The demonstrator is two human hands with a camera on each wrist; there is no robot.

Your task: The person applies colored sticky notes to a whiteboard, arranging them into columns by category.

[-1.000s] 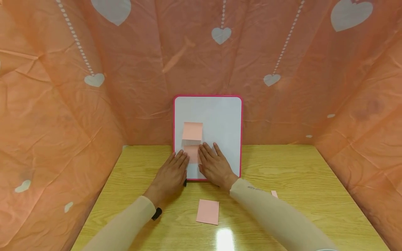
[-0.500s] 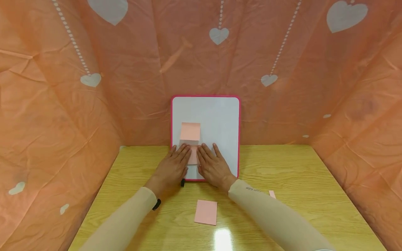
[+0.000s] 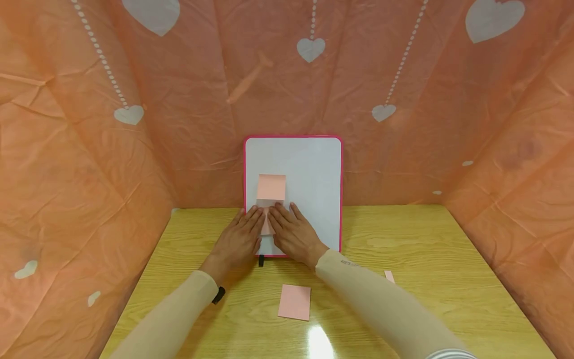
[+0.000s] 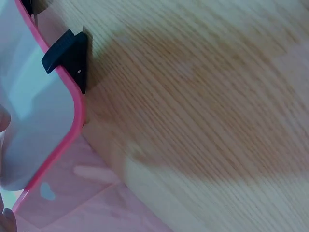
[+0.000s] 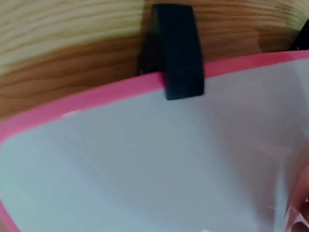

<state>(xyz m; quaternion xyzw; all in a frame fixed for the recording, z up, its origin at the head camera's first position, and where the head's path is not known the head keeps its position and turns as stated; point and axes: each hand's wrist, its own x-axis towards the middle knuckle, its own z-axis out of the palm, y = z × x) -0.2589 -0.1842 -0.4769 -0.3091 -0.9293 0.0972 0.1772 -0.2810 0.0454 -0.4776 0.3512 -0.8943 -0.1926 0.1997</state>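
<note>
A whiteboard [image 3: 309, 174] with a pink frame stands upright at the back of the table. One pink sticky note [image 3: 271, 187] is on its left half, its lower edge lifted off the board. Below it lies a second sticky note [image 3: 265, 224], partly hidden under my fingers. My left hand [image 3: 237, 237] rests its straight fingers on that lower note's left side. From the right, my right hand [image 3: 293, 234] presses flat fingers on the same note, the two hands' fingertips close together. In the wrist views only bits of fingers show at the edges.
Black feet hold the board's lower edge, one black foot [image 4: 70, 55] clear in the left wrist view and another black foot [image 5: 178, 53] in the right. A pad of sticky notes [image 3: 294, 302] lies on the wooden table [image 3: 403, 239]. A small pink strip [image 3: 389, 276] is beside my right forearm.
The left hand's fingers moved in over the lower note, then shifted slightly left. My right hand slid left across that note, covering more of it. The upper note stays put.
</note>
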